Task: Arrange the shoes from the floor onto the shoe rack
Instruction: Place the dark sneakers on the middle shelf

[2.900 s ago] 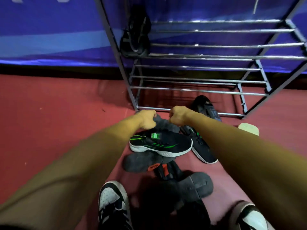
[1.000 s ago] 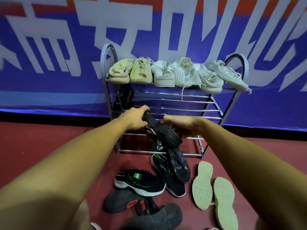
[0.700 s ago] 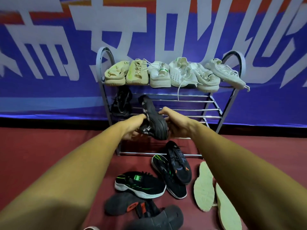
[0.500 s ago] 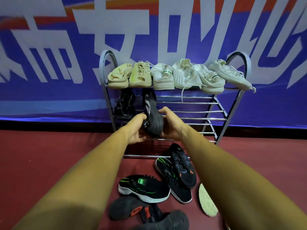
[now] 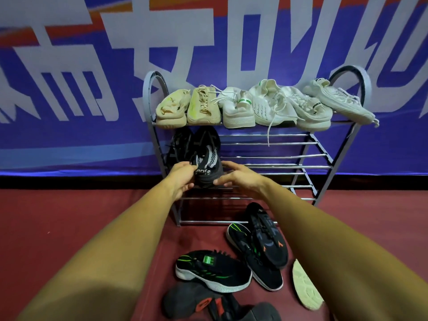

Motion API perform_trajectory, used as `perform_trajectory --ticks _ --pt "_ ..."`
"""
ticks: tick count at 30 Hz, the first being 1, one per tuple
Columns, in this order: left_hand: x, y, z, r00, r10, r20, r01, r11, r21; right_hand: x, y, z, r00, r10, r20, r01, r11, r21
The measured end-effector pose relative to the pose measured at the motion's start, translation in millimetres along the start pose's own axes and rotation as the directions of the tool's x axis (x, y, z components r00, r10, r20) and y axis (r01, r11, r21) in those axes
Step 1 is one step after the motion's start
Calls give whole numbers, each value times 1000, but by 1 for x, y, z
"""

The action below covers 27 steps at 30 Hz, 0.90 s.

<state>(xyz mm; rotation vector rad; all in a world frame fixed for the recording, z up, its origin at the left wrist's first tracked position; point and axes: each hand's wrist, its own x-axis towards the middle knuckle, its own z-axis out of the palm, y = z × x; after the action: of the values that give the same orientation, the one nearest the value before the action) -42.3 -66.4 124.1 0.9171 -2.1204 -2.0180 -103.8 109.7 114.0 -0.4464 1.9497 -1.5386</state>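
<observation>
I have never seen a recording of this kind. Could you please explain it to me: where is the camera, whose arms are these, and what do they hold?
There is no machine here. A person wears one camera on the head, and it looks forward and down, so the two bare arms are the person's own. The left hand and the right hand hold one black shoe at the second shelf of a metal shoe rack, beside another dark shoe. Pale shoes fill the top shelf. On the red floor lie more dark shoes and one pale shoe, sole up.
</observation>
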Motion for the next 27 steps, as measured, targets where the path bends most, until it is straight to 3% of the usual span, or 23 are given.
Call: perform_trajectory --ticks 5,13,18,27 --pt "8 -1 -2 999 -15 46 16 1000 -11 14 6 -1 999 -26 21 26 1000 0" --pt "9 7 5 981 -74 179 46 987 156 33 10 4 990 -45 -134 34 996 -83" --pt "19 2 19 995 -24 98 4 980 199 49 11 6 954 -77 -289 37 989 -142" --pt "18 -3 16 999 -2 51 -15 945 326 44 7 0 968 -43 -246 -26 962 -271"
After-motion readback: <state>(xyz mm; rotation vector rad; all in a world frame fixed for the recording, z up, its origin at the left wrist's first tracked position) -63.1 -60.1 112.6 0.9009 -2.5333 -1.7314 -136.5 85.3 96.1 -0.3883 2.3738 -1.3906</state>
